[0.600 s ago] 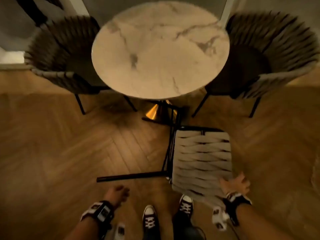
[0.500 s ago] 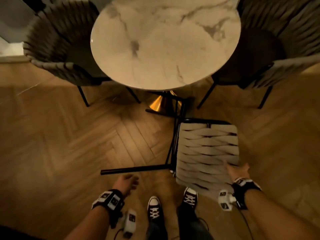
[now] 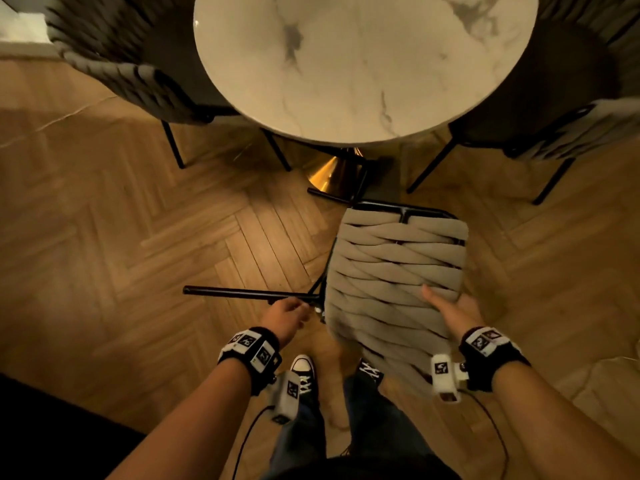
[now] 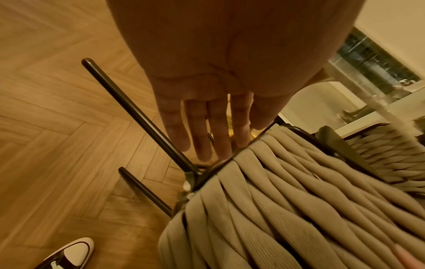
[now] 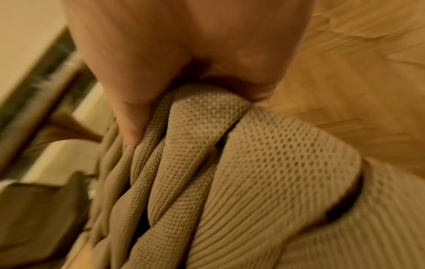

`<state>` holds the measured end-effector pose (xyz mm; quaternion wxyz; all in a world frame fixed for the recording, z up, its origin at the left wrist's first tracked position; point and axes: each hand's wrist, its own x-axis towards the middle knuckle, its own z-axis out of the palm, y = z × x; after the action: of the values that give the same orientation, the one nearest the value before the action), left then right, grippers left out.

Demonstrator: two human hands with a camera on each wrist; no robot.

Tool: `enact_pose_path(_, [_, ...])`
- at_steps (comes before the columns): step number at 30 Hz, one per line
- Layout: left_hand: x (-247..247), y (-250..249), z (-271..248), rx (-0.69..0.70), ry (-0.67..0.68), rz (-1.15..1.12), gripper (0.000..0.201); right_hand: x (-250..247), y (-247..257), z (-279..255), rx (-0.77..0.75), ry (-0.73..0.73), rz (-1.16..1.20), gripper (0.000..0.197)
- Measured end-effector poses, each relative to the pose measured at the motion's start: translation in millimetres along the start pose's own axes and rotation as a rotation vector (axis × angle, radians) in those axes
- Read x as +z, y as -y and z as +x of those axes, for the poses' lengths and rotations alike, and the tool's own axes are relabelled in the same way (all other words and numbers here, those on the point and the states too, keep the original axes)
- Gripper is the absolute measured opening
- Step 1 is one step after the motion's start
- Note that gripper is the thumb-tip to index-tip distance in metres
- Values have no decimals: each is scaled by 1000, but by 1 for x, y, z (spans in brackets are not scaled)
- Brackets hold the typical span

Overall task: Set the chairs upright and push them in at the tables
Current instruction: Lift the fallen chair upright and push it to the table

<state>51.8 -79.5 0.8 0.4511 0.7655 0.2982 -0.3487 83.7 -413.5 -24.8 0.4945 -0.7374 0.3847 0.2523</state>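
R hand (image 3: 453, 311) gripping tipped chair (image 3: 391, 271)

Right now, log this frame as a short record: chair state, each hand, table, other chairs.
tipped chair: on its side on the wood floor, legs pointing left, not yet upright
right hand: grips the edge of the woven back, thumb on the webbing
left hand: fingers straight, by the black leg; contact unclear
table: round marble top, gold base
other chairs: one upright at the left, one at the right
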Motion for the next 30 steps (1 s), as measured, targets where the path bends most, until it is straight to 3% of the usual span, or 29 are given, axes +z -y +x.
enact_pose_path(4, [-7,-11,-22,66,60,16,18,32,40,-67,-180,105,-77,70])
enact_pose_path(7, [-18,-10,-36,145,62,38,22,61,69,-106,-325,156,-186,71])
enact_pose_path(10, [-37,-5,-50,174,-25,12,20,94,99,-138,-418,153,-373,58])
enact_pose_path(15, [-67,25,-71,199,-103,-204,15,153,128,-183,-509,220,-547,48])
enact_pose_path(18, [-85,46,-90,243,-130,-304,31,197,137,-198,-538,320,-539,50])
enact_pose_path(20, [-101,63,-101,238,-153,-474,46,227,141,-213,-416,563,-275,51])
enact_pose_path(22, [-120,78,-109,225,-208,-578,62,248,140,-223,-123,819,85,43])
enact_pose_path(23, [-130,85,-110,229,-244,-585,69,255,138,-223,-49,870,181,34])
enact_pose_path(25, [-153,96,-117,222,-330,-537,70,261,126,-222,-90,768,137,20])
enact_pose_path(27, [-178,110,-116,151,-423,-497,68,257,100,-204,-214,375,-137,15])
enact_pose_path(30, [-219,138,-99,41,-552,-425,66,229,49,-180,-72,-175,-547,48])
